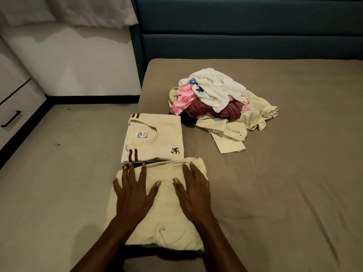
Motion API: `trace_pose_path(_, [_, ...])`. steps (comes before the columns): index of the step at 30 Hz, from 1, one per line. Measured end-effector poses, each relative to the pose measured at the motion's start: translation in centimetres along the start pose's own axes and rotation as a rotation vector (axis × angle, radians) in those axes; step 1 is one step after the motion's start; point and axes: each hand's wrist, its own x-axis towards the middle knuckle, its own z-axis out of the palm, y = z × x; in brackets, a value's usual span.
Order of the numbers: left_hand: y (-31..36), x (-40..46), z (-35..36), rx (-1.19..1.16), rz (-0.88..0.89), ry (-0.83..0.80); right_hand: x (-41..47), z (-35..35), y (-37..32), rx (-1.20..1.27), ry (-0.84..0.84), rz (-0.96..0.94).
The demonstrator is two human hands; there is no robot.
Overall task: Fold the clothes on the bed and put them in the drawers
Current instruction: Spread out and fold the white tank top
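A folded cream garment (167, 218) lies at the near edge of the bed (294, 183). My left hand (133, 193) and my right hand (193, 189) press flat on it, fingers straight and spread. Just beyond it lies a folded cream shirt (155, 140) with brown stripes and a small dark emblem. Farther back sits a loose pile of unfolded clothes (216, 101): white, pink patterned, maroon and cream pieces.
White drawers (13, 107) with a black handle stand at the far left across a strip of floor (49, 183). A dark blue padded headboard (245, 30) rises behind the bed. A white wall and curtain are at the upper left.
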Motion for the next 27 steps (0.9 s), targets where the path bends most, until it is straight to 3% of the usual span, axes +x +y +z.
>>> trace_pose_path(2, [1.4,1.4,-0.6,-0.018,0.013,0.071,3.2,-1.3,0.9,0.069,0.121,0.009])
trace_pose_path(5, [5.3,3.7,-1.2,-0.039,0.163,0.147,10.4,-3.4,2.2,0.113,0.167,0.066])
trace_pose_path(12, [13.1,13.3,-0.7,-0.223,0.319,-0.039,26.4,-7.2,4.5,-0.071,0.372,0.139])
trace_pose_path(16, [13.4,16.8,-0.8,-0.286,0.315,-0.112,32.8,-8.8,5.3,-0.170,0.289,0.192])
trace_pose_path(21, [11.7,16.1,0.1,-0.499,0.242,-0.082,32.2,-8.6,6.0,-0.146,0.392,0.178])
trace_pose_path(27, [12.7,13.9,-0.7,-0.845,0.137,-0.110,19.2,-8.7,6.6,0.408,0.622,0.094])
